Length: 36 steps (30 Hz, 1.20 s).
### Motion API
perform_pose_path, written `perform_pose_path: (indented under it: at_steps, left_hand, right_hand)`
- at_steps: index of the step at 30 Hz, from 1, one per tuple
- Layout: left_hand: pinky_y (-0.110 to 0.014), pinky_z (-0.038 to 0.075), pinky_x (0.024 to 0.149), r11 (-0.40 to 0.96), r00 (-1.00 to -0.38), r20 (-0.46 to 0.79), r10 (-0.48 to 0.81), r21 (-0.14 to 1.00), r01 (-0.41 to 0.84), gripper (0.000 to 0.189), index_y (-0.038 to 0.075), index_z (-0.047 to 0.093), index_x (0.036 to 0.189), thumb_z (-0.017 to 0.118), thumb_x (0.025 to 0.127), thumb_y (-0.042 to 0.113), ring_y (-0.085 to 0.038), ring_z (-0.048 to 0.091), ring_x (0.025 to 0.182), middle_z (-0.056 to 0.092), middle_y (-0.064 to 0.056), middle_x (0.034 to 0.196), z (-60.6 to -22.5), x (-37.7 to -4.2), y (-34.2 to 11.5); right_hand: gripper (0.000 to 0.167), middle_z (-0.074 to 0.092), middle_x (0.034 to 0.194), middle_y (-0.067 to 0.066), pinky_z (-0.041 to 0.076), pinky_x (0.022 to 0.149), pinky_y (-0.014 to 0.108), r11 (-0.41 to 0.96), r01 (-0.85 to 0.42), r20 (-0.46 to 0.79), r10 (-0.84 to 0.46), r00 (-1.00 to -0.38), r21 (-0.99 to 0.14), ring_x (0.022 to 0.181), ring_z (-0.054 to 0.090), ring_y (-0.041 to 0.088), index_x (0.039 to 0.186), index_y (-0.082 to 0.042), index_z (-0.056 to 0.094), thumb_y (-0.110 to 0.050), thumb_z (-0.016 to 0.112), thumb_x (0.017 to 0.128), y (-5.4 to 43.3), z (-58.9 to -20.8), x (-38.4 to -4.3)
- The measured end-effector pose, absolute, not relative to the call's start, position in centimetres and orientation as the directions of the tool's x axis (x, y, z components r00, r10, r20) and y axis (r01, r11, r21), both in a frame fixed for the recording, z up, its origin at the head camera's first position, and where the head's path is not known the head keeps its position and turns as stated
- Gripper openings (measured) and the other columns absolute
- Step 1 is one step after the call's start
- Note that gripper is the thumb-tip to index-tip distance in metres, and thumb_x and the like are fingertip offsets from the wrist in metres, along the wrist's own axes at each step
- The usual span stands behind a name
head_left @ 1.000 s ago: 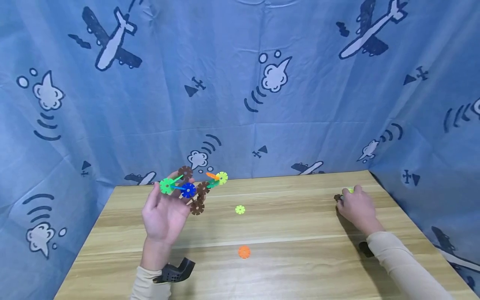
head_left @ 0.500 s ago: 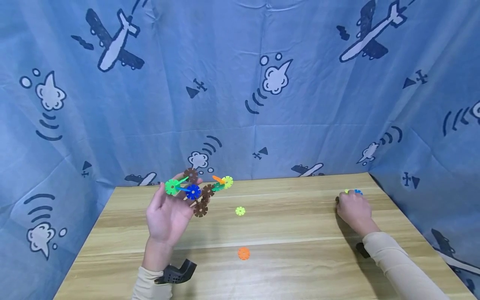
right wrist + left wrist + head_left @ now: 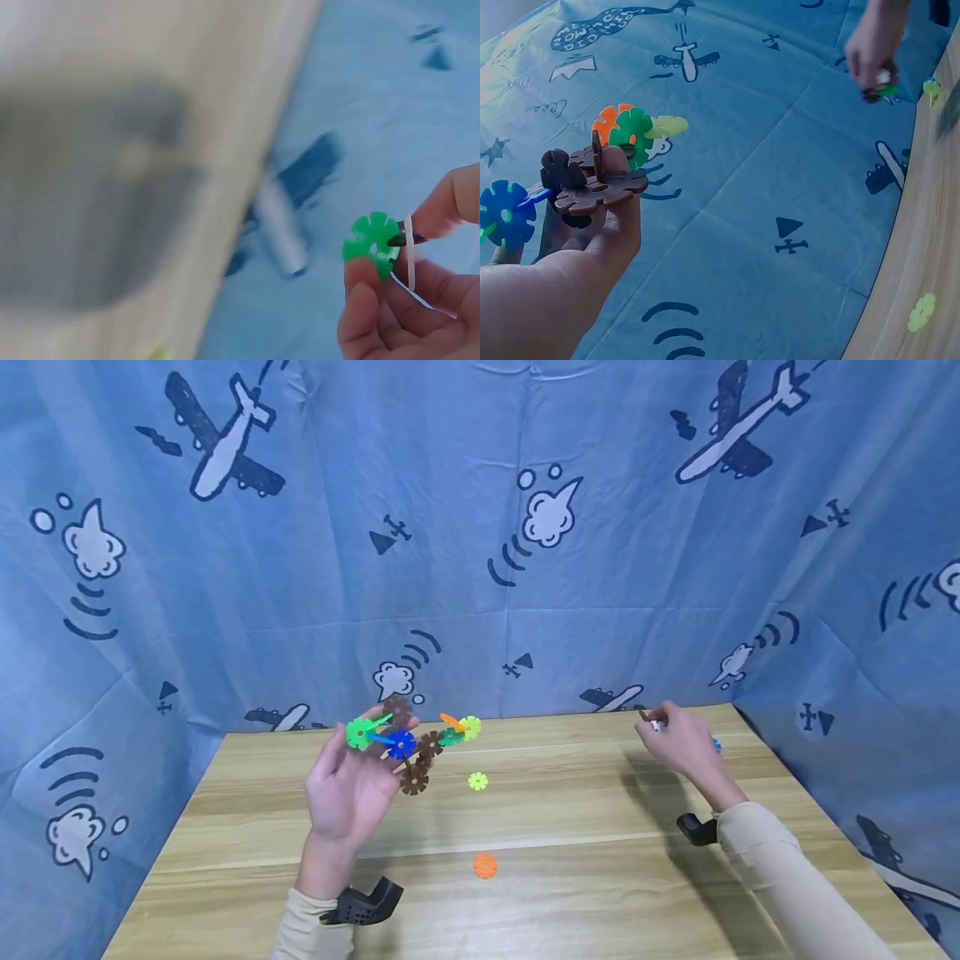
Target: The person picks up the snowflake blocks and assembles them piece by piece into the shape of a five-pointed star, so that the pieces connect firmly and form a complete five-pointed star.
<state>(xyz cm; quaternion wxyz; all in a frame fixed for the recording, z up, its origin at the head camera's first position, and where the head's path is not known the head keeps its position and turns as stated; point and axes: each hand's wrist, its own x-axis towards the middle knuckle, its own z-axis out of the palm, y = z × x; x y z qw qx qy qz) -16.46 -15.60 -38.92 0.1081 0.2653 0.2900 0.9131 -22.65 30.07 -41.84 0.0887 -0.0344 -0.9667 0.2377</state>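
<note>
My left hand point(image 3: 351, 797) holds up a cluster of joined snowflake discs point(image 3: 401, 744), palm facing me. Green, blue, brown, orange and yellow discs are slotted together in it. Brown discs point(image 3: 600, 193) lie against the fingers in the left wrist view. At the table's far right, my raised right hand point(image 3: 681, 742) pinches a smaller joined piece. The right wrist view shows its green disc point(image 3: 371, 234), a white disc point(image 3: 409, 251) edge-on and a dark bit by the thumb or finger. The fingers partly hide this piece.
A yellow-green disc point(image 3: 477, 782) and an orange disc point(image 3: 485, 866) lie on the wooden table point(image 3: 570, 893). Part of a blue disc point(image 3: 717, 745) shows behind the right hand. A blue curtain point(image 3: 480, 635) with printed planes hangs behind and beside the table.
My right hand has risen from the table and shifted left, carrying the small disc piece and uncovering the blue disc's edge. The left hand has drifted slightly right with its cluster.
</note>
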Motion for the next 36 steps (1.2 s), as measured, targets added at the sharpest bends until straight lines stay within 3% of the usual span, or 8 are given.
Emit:
perform_pose_path:
  at_steps: [6,9,15,20,25,36]
  left_hand:
    - [-0.039,0.045,0.108,-0.795,-0.845,0.401,0.353,0.604,-0.046,0.055,0.013,0.045,0.141,0.009,0.110,0.042,-0.026,0.048,0.133,0.045,-0.009,0.148,-38.9,-16.4,-15.4]
    - [-0.040,0.047,0.108,-0.794,-0.845,0.402,0.351,0.606,-0.042,0.056,0.012,0.044,0.143,0.008,0.110,0.041,-0.026,0.049,0.132,0.048,-0.011,0.146,-38.9,-16.4,-15.4]
    - [-0.041,0.047,0.107,-0.796,-0.836,0.415,0.360,0.604,-0.042,0.059,0.010,0.043,0.146,0.007,0.111,0.039,-0.027,0.052,0.130,0.053,-0.013,0.142,-39.0,-16.4,-15.1]
    - [-0.040,0.049,0.104,-0.799,-0.834,0.409,0.371,0.599,-0.062,0.059,0.010,0.044,0.145,0.006,0.110,0.039,-0.026,0.055,0.127,0.052,-0.014,0.142,-38.9,-16.4,-14.7]
    - [-0.039,0.050,0.100,-0.791,-0.828,0.400,0.393,0.606,-0.082,0.058,0.012,0.047,0.142,0.007,0.110,0.039,-0.026,0.056,0.126,0.053,-0.014,0.140,-38.8,-16.4,-14.3]
    - [-0.039,0.051,0.100,-0.765,-0.824,0.389,0.411,0.639,-0.080,0.059,0.012,0.047,0.143,0.006,0.110,0.039,-0.024,0.056,0.127,0.054,-0.013,0.139,-38.6,-16.4,-13.7]
  right_hand:
    - [0.032,0.068,0.101,0.017,0.043,0.072,0.035,0.814,-0.077,0.225,0.068,-0.972,-0.576,0.088,0.058,0.029,0.106,-0.003,0.065,-0.034,0.059,0.099,26.0,-38.4,-23.2]
    - [0.033,0.071,0.103,0.015,0.046,0.072,0.032,0.753,-0.147,0.227,0.004,-0.974,-0.641,0.090,0.063,0.026,0.109,-0.005,0.066,-0.036,0.061,0.100,23.7,-36.4,-23.5]
    - [0.036,0.072,0.108,0.007,0.053,0.071,0.027,0.525,-0.272,0.240,-0.130,-0.962,-0.806,0.092,0.067,0.016,0.118,-0.008,0.070,-0.038,0.066,0.099,18.3,-31.6,-23.6]
    - [0.030,0.073,0.103,0.004,0.055,0.081,0.026,0.335,-0.351,0.284,-0.235,-0.930,-0.874,0.091,0.067,0.013,0.116,-0.005,0.071,-0.029,0.069,0.098,13.7,-28.5,-22.8]
    - [0.024,0.073,0.097,0.003,0.055,0.087,0.031,0.235,-0.370,0.282,-0.335,-0.899,-0.899,0.091,0.067,0.018,0.113,-0.005,0.072,-0.024,0.068,0.099,10.5,-27.7,-22.3]
    - [0.016,0.072,0.092,0.004,0.055,0.084,0.033,0.172,-0.346,0.246,-0.431,-0.868,-0.922,0.087,0.064,0.022,0.108,-0.010,0.073,-0.022,0.068,0.099,7.3,-28.4,-22.2]
